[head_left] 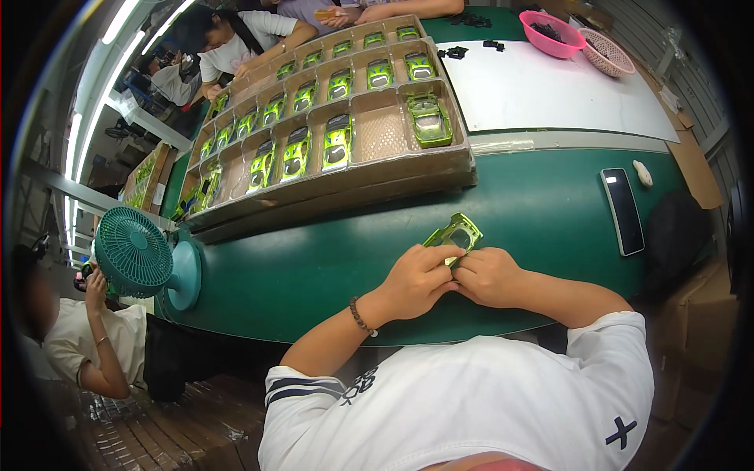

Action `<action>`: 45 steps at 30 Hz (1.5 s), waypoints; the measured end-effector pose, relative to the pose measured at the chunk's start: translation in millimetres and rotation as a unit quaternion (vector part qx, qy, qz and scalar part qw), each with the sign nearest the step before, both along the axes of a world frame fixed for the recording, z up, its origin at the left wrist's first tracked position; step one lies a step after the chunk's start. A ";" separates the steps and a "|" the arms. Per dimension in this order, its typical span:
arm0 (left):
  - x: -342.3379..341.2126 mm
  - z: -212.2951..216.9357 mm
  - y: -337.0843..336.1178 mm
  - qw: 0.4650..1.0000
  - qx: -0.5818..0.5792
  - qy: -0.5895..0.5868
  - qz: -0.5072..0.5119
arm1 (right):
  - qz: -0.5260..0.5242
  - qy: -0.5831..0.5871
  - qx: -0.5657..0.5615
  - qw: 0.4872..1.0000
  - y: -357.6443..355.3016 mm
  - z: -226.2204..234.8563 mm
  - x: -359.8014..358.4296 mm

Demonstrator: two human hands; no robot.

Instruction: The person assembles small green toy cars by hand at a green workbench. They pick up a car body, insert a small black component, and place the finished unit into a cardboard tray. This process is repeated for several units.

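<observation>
A green toy car body shell point(453, 235) is held upside down over the green table point(542, 212), close to my chest. My left hand point(416, 280) and my right hand point(488, 275) meet at its near end, fingers pinched on it together. A bead bracelet sits on my left wrist. Beyond my hands lies a long brown compartment tray point(463, 161) filled with several green toy cars; one compartment near its right end is bare, and the car point(429, 119) beside it lies upside down.
A teal desk fan point(135, 253) stands at the table's left edge. A dark phone point(623, 210) lies to the right. Farther off are a white sheet point(550, 90), a pink basket point(552, 33) and a beige basket point(606, 52). Other people sit at the far left and beyond the tray.
</observation>
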State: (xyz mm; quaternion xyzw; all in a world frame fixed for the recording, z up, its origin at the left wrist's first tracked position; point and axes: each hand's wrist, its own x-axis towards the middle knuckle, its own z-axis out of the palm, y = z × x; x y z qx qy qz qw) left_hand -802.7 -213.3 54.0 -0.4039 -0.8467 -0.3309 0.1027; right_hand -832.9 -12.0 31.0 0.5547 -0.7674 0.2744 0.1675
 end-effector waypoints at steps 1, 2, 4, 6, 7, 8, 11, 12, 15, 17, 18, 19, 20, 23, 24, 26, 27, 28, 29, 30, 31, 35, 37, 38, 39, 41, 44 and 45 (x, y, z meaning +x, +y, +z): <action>-1.6 2.3 0.2 1.000 0.003 0.023 0.000 | -0.003 -0.007 -0.007 1.000 0.9 1.6 0.6; -2.5 4.4 0.3 0.999 0.006 0.046 0.000 | -0.006 -0.014 -0.013 1.000 1.8 3.2 1.0; -4.1 10.2 -1.4 0.998 0.038 0.052 0.023 | -0.002 -0.019 -0.029 0.999 5.2 12.3 -0.8; -7.8 15.1 -8.3 0.995 0.094 0.011 0.040 | 0.018 -0.019 -0.045 0.999 12.5 34.4 -8.9; -8.7 10.8 -10.7 0.966 0.225 -0.128 0.011 | 0.013 -0.015 -0.082 0.996 18.2 42.1 -14.5; -9.2 3.0 -13.7 0.899 0.349 -0.263 -0.017 | 0.011 -0.011 -0.118 0.993 26.0 49.1 -23.6; -8.7 1.1 -14.0 0.714 0.516 -0.457 -0.122 | -0.053 -0.043 -0.190 0.979 38.9 64.8 -65.8; -7.6 3.4 -13.6 0.667 0.540 -0.489 -0.157 | -0.094 -0.059 -0.173 0.979 38.7 68.1 -90.0; -4.9 7.4 -12.5 0.598 0.569 -0.538 -0.169 | -0.206 -0.087 -0.079 0.971 23.4 70.9 -183.5; -6.5 6.5 -13.7 0.571 0.585 -0.554 -0.158 | -0.275 0.012 0.019 0.961 9.5 57.9 -251.5; -7.2 7.7 -13.6 0.576 0.585 -0.553 -0.138 | -0.312 0.045 0.043 0.948 -0.7 47.8 -282.6; -8.0 7.5 -12.8 0.595 0.584 -0.538 -0.125 | -0.347 0.080 0.065 0.932 -10.6 38.6 -311.9; -9.4 6.3 -12.8 0.614 0.584 -0.519 -0.112 | -0.367 0.112 0.083 0.920 -18.7 31.5 -338.9; -13.7 0.7 -20.2 0.674 0.563 -0.470 -0.087 | -0.407 0.168 0.134 0.888 -42.9 21.9 -393.7; -14.3 4.2 -21.9 0.670 0.564 -0.478 -0.068 | -0.422 0.157 0.152 0.880 -43.7 22.2 -407.4; -12.3 3.2 -26.5 0.651 0.573 -0.496 -0.042 | -0.446 0.152 0.170 0.865 -50.7 16.2 -419.1; -12.0 7.7 -28.3 0.648 0.580 -0.493 -0.024 | -0.447 0.151 0.173 0.865 -54.0 13.8 -425.5; -8.5 15.7 -28.5 0.642 0.588 -0.491 -0.007 | -0.447 0.150 0.179 0.863 -54.8 11.7 -427.8; -7.3 19.5 -29.9 0.636 0.596 -0.490 0.010 | -0.448 0.148 0.186 0.862 -54.8 10.0 -429.0; -8.4 17.9 -32.8 0.623 0.608 -0.493 0.007 | -0.442 0.168 0.176 0.863 -54.3 6.7 -431.6; -8.3 18.0 -35.5 0.628 0.606 -0.488 -0.004 | -0.445 0.181 0.170 0.860 -55.6 6.1 -433.7; -17.9 20.4 -38.8 0.620 0.608 -0.497 -0.010 | -0.463 0.203 0.135 0.852 -57.1 1.6 -437.2; -22.2 22.7 -38.9 0.601 0.611 -0.515 0.006 | -0.475 0.187 0.119 0.851 -57.7 -0.1 -436.7; -22.0 22.3 -39.6 0.601 0.606 -0.521 0.007 | -0.472 0.192 0.118 0.852 -57.4 -1.1 -437.5; -21.5 20.5 -40.5 0.600 0.602 -0.527 0.008 | -0.469 0.191 0.108 0.856 -57.3 -1.6 -437.7; -21.1 21.7 -41.7 0.598 0.595 -0.537 0.003 | -0.461 0.191 0.086 0.862 -57.8 -2.6 -439.1; -21.3 25.7 -39.4 0.599 0.589 -0.542 -0.024 | -0.469 0.205 -0.048 0.858 -43.0 -1.1 -441.2; -23.2 24.1 -38.4 0.599 0.595 -0.535 -0.030 | -0.469 0.209 -0.094 0.853 -37.5 1.0 -442.1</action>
